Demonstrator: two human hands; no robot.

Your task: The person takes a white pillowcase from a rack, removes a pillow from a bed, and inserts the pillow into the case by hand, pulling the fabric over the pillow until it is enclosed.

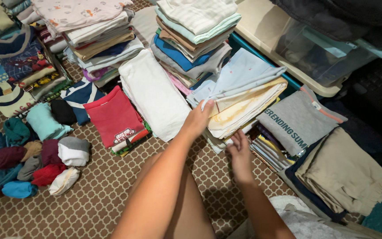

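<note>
In the middle of the patterned rug [107, 194], a pile of folded cloths [239, 99] in light blue, cream and yellow lies tilted — this pile is the landmark here. The left hand [198, 118] rests on the left edge of the pile, fingers bent over the top layers and lifting them a little. The right hand [239, 152] is just below the pile, at its lower front edge, with the fingers loosely spread and touching the lowest layers; whether it grips something I cannot tell. The two hands are apart, one above and one under the front edge.

To the left of the pile lies a folded white cloth [153, 95], touching it, and further left a red shirt [113, 116] on a small stack. Behind the pile stands a tall stack of folded clothes [191, 40] in white, mint, brown and blue. To the right of the pile lies a grey shirt [297, 121] with printed letters, and further right beige trousers [343, 172]. Behind and right of the pile is a clear storage box [319, 53] with a cream lid. Far left of the pile — well apart — are rolled socks [27, 163] in many colours.
</note>
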